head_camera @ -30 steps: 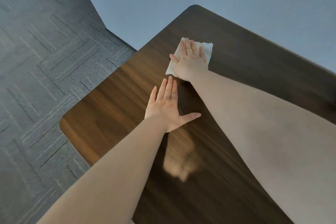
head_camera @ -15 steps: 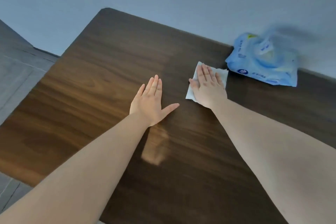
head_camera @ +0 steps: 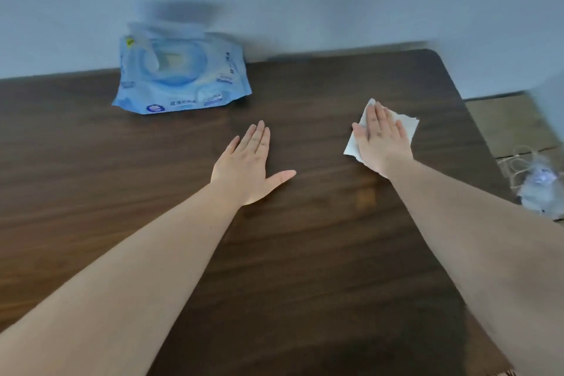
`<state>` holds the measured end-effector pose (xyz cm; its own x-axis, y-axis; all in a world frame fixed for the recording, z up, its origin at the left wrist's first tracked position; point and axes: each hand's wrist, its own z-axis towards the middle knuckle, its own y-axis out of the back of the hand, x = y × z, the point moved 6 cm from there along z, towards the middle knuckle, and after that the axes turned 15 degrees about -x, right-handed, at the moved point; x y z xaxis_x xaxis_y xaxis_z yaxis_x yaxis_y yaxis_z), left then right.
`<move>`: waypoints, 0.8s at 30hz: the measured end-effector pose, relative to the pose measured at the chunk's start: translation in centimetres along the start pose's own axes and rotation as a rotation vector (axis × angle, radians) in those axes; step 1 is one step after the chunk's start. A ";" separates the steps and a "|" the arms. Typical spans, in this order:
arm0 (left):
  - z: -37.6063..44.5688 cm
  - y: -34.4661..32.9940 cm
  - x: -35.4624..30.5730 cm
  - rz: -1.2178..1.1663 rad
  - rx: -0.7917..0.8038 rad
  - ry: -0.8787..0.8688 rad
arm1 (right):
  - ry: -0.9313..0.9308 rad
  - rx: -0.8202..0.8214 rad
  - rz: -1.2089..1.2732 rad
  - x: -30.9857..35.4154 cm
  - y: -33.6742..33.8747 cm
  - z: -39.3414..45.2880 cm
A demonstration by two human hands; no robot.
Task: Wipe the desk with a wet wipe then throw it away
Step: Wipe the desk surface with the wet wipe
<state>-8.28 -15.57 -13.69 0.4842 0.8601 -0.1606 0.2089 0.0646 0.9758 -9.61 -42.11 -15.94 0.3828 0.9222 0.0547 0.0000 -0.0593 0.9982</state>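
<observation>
The desk (head_camera: 305, 253) is dark brown with a streaked wood grain. The wet wipe (head_camera: 407, 127) is plain white — the wipe pack (head_camera: 180, 76) light blue with deeper blue swirls and white label patches.

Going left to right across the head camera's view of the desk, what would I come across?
Blue wipes pack → left hand, flat on the desk → right hand, pressing the white wipe → a clear bag past the desk's right edge.
</observation>
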 end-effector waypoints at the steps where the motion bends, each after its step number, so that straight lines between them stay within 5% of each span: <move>1: 0.7 -0.5 -1.5 0.019 0.015 -0.016 | -0.049 -0.003 -0.001 -2.6 0.4 0.2; 6: 2.5 -1.9 -3.4 0.121 0.133 0.065 | -0.149 0.003 0.005 -10.1 1.3 1.3; 14: 2.2 -1.7 -3.9 0.094 0.110 0.071 | -0.165 0.028 0.018 -10.0 0.9 1.6; 19: 0.0 -0.5 -2.2 0.019 0.038 0.106 | 0.002 0.042 0.033 -2.2 0.4 1.0; 24: -6.3 0.5 5.8 0.007 -0.009 0.304 | 0.277 0.069 0.053 12.2 -0.7 -1.4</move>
<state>-10.75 -7.36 -13.21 0.2084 0.9726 -0.1029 0.1981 0.0610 0.9783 -6.21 -30.26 -15.91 0.1172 0.9858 0.1199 0.0535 -0.1268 0.9905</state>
